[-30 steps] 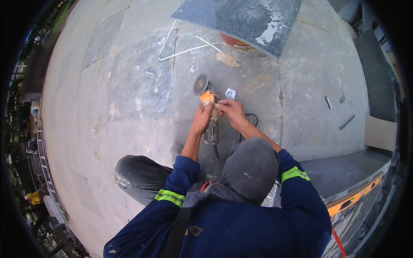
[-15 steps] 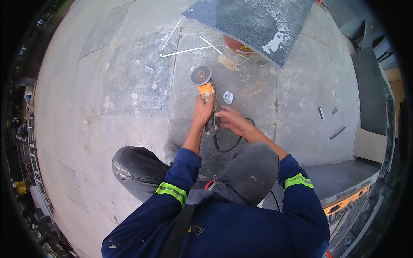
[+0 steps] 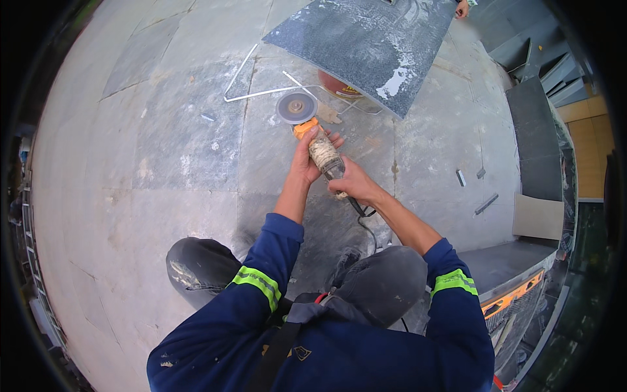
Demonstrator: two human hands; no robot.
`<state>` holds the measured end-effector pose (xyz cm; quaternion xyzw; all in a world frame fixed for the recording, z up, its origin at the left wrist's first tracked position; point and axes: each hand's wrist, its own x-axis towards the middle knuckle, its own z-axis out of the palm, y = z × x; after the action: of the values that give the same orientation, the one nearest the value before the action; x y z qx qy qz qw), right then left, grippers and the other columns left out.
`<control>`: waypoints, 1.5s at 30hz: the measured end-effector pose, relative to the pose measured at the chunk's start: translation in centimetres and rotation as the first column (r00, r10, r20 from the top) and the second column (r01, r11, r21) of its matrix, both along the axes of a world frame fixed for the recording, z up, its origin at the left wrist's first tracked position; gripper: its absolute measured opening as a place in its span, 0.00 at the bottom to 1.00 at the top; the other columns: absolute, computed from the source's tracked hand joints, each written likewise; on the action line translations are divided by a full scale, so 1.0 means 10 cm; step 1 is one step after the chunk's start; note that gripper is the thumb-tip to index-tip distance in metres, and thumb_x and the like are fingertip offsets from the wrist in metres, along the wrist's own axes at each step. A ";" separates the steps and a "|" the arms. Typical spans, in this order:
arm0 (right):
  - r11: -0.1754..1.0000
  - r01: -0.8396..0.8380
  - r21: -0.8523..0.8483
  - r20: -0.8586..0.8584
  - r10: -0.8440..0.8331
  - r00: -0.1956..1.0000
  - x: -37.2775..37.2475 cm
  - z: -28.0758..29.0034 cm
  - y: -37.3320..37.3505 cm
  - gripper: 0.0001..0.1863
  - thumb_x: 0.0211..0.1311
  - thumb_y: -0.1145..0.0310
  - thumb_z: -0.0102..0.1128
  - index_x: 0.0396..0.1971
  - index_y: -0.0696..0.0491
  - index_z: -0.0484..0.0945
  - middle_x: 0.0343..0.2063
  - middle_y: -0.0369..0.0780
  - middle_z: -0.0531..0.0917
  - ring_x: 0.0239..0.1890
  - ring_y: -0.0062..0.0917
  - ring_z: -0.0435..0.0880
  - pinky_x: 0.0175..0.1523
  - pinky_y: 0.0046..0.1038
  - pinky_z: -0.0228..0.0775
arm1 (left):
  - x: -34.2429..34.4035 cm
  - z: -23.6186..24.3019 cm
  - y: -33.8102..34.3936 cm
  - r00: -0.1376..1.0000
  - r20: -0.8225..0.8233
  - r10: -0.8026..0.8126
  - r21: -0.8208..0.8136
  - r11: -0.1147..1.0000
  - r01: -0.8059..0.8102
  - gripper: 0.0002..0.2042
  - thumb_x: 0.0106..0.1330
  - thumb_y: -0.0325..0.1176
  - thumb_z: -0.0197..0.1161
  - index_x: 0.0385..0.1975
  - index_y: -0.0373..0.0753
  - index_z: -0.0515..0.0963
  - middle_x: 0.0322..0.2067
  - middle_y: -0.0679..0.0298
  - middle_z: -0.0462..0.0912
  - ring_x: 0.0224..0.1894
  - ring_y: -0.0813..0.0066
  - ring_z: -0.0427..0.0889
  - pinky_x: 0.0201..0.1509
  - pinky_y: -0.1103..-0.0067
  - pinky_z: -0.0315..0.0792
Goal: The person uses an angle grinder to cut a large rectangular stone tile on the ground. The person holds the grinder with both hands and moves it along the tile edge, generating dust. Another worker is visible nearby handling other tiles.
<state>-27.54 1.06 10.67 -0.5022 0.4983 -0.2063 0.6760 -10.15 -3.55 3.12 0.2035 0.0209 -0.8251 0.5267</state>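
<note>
An angle grinder with an orange head and a dusty, pale-crusted body is held up between my hands over the stone floor. Its grey cutting disc points away from me. My left hand supports the body just behind the orange head, some fingertips showing on the far side. Around the dark rear end closes my right hand. From there a black cord runs down between my knees.
Ahead, a large grey stone slab with white smears rests over a reddish bucket. A bent white metal strip lies beside it. Another person's hand is at the slab's far right. An orange level is at right.
My right hand has gone from open fingers beside the grinder to a grip on its rear end. The grinder has tilted and turned. Another person's hand now shows at the upper right.
</note>
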 end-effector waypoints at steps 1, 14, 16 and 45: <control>0.997 -0.032 0.070 0.004 0.031 0.999 -0.01 0.09 -0.04 0.37 0.52 0.72 0.74 0.62 0.63 0.68 0.40 0.42 0.82 0.41 0.27 0.85 0.43 0.31 0.80 | -0.02 0.16 0.08 0.999 -0.026 0.030 -0.025 0.999 -0.031 0.23 0.74 0.41 0.73 0.60 0.34 0.75 0.55 0.50 0.87 0.58 0.56 0.89 0.66 0.57 0.85; 0.630 -0.533 -0.564 -0.804 -0.273 0.528 -0.27 0.70 0.05 0.59 0.54 0.68 0.78 0.85 0.41 0.53 0.45 0.50 0.80 0.44 0.52 0.89 0.46 0.54 0.83 | -0.62 0.77 -0.05 0.919 0.107 0.381 -0.122 0.922 -0.368 0.22 0.71 0.32 0.76 0.60 0.35 0.76 0.51 0.58 0.87 0.50 0.62 0.91 0.54 0.66 0.88; 0.627 -0.555 -0.546 -0.824 -0.284 0.489 -0.38 0.82 -0.03 0.59 0.55 0.67 0.78 0.85 0.36 0.54 0.44 0.49 0.80 0.44 0.51 0.89 0.45 0.54 0.83 | -0.66 0.89 -0.09 0.936 -0.038 0.349 -0.088 0.932 -0.351 0.24 0.71 0.32 0.76 0.62 0.36 0.74 0.55 0.58 0.86 0.53 0.61 0.90 0.58 0.64 0.87; 0.618 -0.529 -0.583 -0.803 -0.335 0.493 -0.51 0.80 -0.24 0.60 0.50 0.68 0.80 0.84 0.28 0.57 0.40 0.47 0.84 0.40 0.50 0.89 0.44 0.53 0.82 | -0.88 0.82 -0.32 0.938 -0.010 0.346 -0.059 0.936 -0.346 0.16 0.70 0.28 0.76 0.54 0.39 0.78 0.42 0.64 0.86 0.40 0.70 0.90 0.44 0.69 0.88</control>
<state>-32.62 -1.29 18.68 -0.8032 0.5886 -0.0754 0.0530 -18.94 -6.79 11.32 0.1811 0.0315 -0.7198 0.6694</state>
